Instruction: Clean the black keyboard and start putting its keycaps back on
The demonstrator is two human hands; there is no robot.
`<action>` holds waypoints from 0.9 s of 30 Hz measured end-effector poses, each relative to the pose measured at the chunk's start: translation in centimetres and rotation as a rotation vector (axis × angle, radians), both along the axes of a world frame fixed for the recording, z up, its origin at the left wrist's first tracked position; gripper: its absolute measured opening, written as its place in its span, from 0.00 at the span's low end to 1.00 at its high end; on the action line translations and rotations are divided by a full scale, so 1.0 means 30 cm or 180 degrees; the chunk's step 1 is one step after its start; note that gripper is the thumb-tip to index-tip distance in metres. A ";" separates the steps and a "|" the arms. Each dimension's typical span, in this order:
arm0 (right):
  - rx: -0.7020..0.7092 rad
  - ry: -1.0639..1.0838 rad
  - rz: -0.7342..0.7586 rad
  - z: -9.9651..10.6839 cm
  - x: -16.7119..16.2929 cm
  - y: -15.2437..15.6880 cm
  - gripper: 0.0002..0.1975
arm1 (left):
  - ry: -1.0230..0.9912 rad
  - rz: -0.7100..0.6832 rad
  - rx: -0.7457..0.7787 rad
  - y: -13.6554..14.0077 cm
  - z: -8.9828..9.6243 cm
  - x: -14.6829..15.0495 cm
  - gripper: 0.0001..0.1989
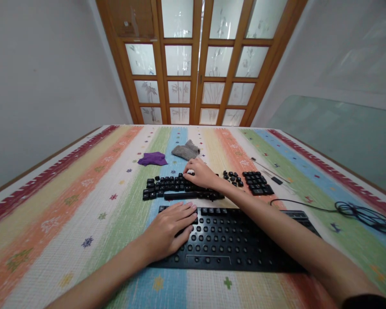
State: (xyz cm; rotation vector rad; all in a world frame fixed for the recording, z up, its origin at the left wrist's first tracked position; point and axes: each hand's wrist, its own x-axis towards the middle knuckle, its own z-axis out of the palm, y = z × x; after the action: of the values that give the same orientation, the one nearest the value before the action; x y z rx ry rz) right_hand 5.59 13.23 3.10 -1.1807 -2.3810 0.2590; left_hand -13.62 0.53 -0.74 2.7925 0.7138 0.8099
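A black keyboard (218, 240) with most of its keycaps off lies across the striped tablecloth, bare key posts showing. My left hand (172, 229) lies flat over its left end, fingers stretched and slightly apart. A few keycaps (214, 211) are still seated along its top row. Beyond the keyboard, loose black keycaps (170, 184) are laid out in rows, with a long space bar (180, 195) at the near side. My right hand (201, 172) reaches over the keyboard to these rows, thumb and fingers bent together at the caps; what they pinch, if anything, is hidden.
A purple cloth (152, 159) and a grey cloth (186, 150) lie behind the caps. To the right are more loose keycaps (257, 183), a thin rod-like tool (270, 168), a small black piece (277, 180) and a coiled cable (366, 216).
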 end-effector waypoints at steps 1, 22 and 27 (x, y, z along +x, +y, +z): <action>-0.0017 -0.0036 -0.0020 -0.008 -0.014 0.028 0.05 | -0.0005 0.0008 -0.0033 0.000 0.000 0.000 0.17; -0.0543 -0.0419 -0.0106 -0.039 -0.096 0.138 0.06 | 0.0230 -0.0035 -0.0073 -0.007 0.004 -0.011 0.23; -0.0446 -0.0207 -0.0030 0.003 -0.117 0.121 0.07 | 0.0262 -0.0031 -0.0057 -0.003 -0.002 -0.010 0.22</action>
State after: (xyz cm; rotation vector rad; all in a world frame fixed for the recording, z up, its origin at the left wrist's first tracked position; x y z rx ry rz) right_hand 2.07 16.85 3.18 -1.2812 -2.4466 0.3958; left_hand -13.93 0.43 -0.80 2.8253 0.7159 0.6869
